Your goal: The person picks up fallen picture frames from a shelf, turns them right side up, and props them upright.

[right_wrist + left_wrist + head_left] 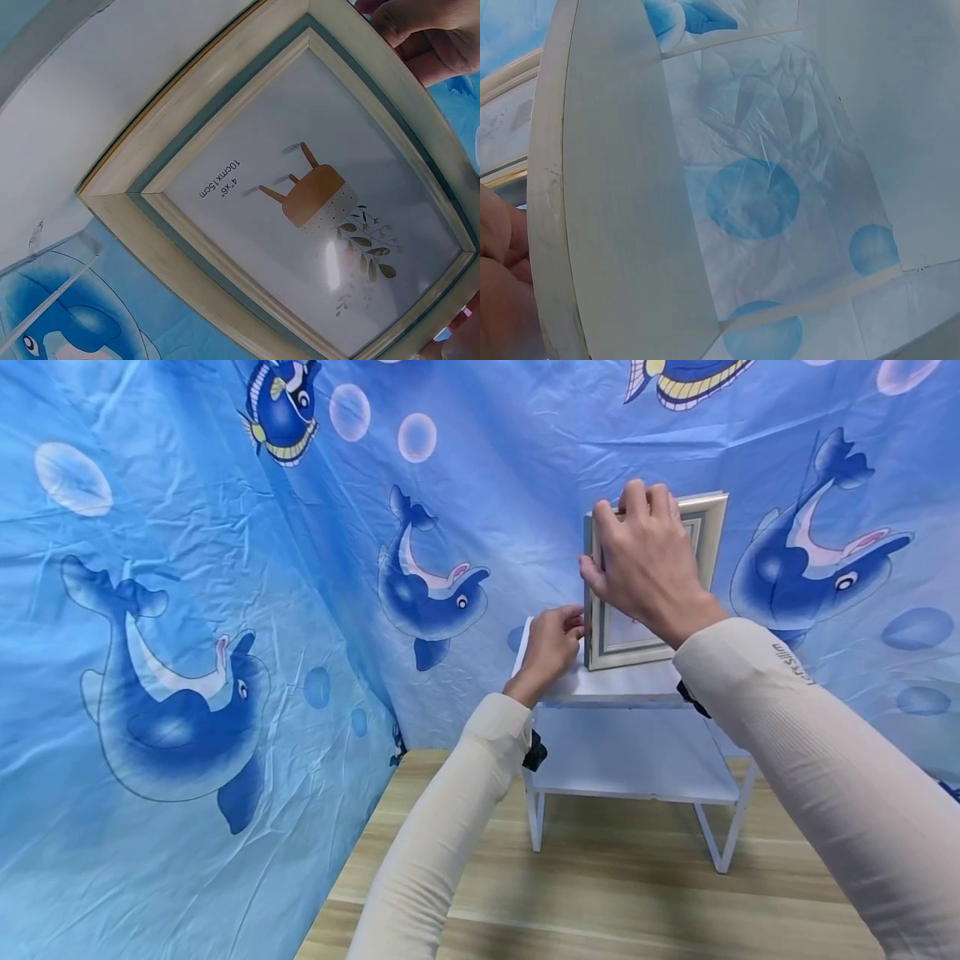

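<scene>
Fingers hooked over the top edge and thumb at the left side, the right hand holds the picture frame upright on the white table, likely to keep it from tipping; at its lower left edge is the left hand, perhaps to steady it, though I cannot tell from the head view whether that grip holds anything. The right hand and sleeve cover much of the frame's front, a dolphin-printed sheet hangs on the far side, and a lower shelf sits above the floor. From the left wrist, the table's pale edge hides part of the left hand. From the right wrist, the frame's lower border meets the tabletop.
</scene>
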